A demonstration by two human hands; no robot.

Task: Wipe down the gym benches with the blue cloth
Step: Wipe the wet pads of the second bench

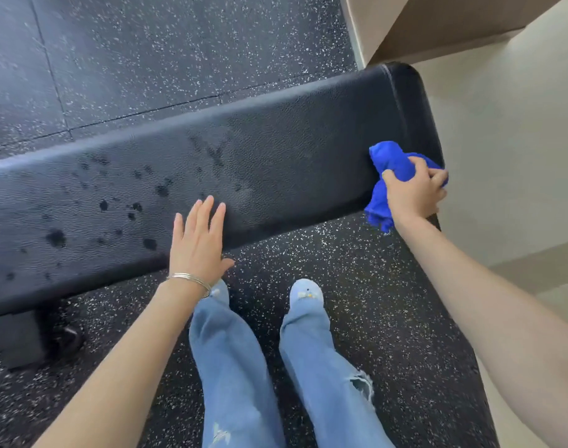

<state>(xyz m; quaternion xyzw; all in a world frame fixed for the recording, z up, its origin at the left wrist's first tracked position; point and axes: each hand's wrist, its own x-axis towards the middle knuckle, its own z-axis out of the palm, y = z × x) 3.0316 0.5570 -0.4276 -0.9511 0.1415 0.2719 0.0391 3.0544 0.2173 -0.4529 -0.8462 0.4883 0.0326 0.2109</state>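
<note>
A long black padded gym bench (276,156) runs across the view from lower left to upper right. Dark wet spots dot its left half, and the middle shows faint wet streaks. My right hand (413,190) grips a bunched blue cloth (389,163) at the bench's right end, near its front corner. My left hand (200,237) lies flat with straight fingers on the bench's near edge, around the middle. A thin bracelet circles that wrist.
Black speckled rubber floor (147,59) surrounds the bench. A beige wall (502,124) stands close to the bench's right end. My legs in blue jeans and light slippers (305,294) stand just in front of the bench. A black bench foot (14,337) sits lower left.
</note>
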